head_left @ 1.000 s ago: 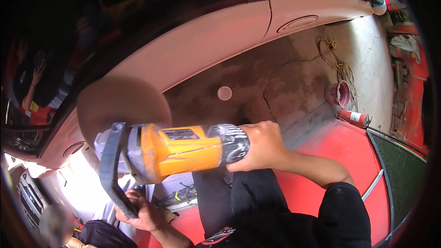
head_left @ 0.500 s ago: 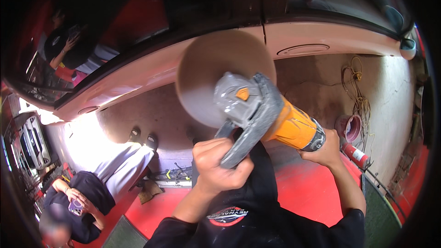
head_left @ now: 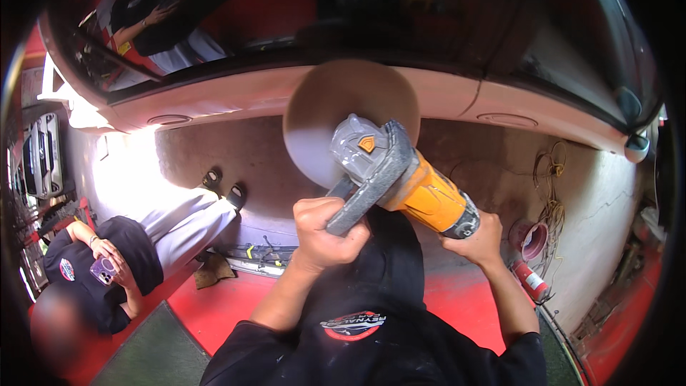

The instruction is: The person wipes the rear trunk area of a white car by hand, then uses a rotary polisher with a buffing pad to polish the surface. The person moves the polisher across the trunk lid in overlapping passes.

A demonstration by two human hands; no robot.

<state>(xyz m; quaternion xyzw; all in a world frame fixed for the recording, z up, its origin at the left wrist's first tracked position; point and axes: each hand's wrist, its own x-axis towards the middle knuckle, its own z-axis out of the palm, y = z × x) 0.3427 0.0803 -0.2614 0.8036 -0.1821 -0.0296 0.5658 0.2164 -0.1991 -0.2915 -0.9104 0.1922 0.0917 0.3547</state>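
Head view: left hand (head_left: 330, 232) wraps fingers round grey loop handle (head_left: 375, 186), right hand (head_left: 479, 238) round black rear end (head_left: 462, 221), of orange-and-grey handheld polisher (head_left: 432, 201). Beyond: brown concrete floor gap (head_left: 250, 154), purple-red bucket (head_left: 517, 236) right; farther, glossy dark-and-pale car (head_left: 236, 96), lower edge overlapped by polisher's broad beige disc (head_left: 343, 93), contact unclear.

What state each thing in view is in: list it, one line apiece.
Orange power tool: slanted, held in both grips
Left grip: closed on the gray handle
Right grip: closed around the tool's rear end
Car: upper part dark, reflective
Disc: blurred, apparently spinning; contact with car unclear
Bucket: open-topped
Yellow cable: loosely bundled
Phone: held by another person
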